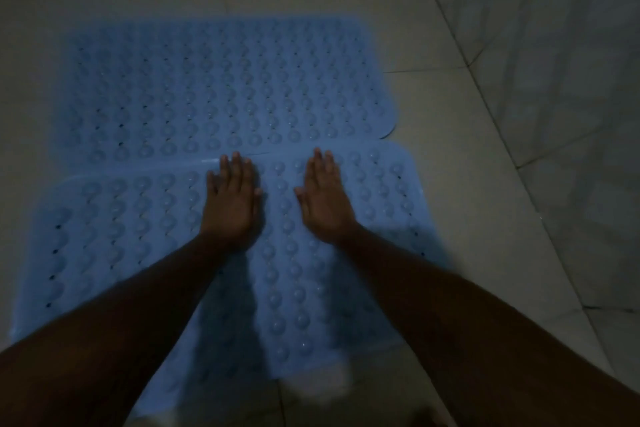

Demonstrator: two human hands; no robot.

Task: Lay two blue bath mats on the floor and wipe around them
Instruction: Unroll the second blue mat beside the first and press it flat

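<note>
Blue near mat (145,236) under flat hands (232,204)

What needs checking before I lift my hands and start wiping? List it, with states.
1. Far blue rubber bath mat with suction cups lies flat on the pale tiled floor: ok.
2. Near blue rubber bath mat laid down: ok.
3. Mats meet along their long edges; near one seems to overlap slightly: cannot tell.
4. Left hand and right hand flat, open, holding nothing: ok.
5. Wiping cloth within reach: cannot tell; only a pale blur at the near edge.
6. Floor dry: cannot tell, dim light.
</note>
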